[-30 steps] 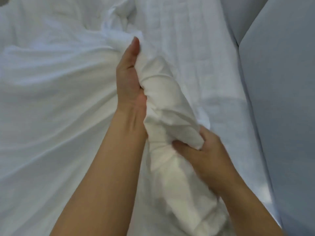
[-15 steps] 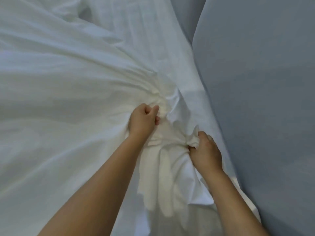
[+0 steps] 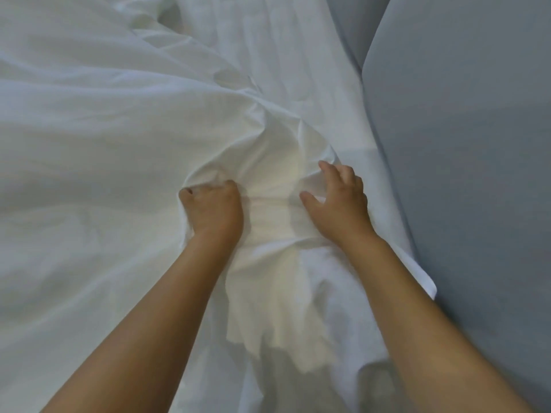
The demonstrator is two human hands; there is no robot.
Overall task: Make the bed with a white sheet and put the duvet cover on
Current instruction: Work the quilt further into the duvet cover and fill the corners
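White bedding fills most of the view. A large white duvet cover point(image 3: 89, 144) spreads over the left and middle, with a bunched, rumpled corner point(image 3: 268, 180) between my hands. My left hand point(image 3: 213, 208) is a fist clenched on a fold of that cloth. My right hand point(image 3: 337, 201) lies on the bunched corner with fingers spread apart, gripping nothing. A flatter white sheet point(image 3: 283, 55) runs along the far side toward the right. A loose white corner point(image 3: 423, 281) hangs at the right edge.
A grey padded headboard or wall panel point(image 3: 462, 144) rises close along the whole right side, with a seam near the top. Both my bare forearms reach in from the bottom of the view.
My right hand has let go of the cloth and opened flat on it. My left hand stays clenched and has shifted left. The bunched roll has been pushed down flatter.
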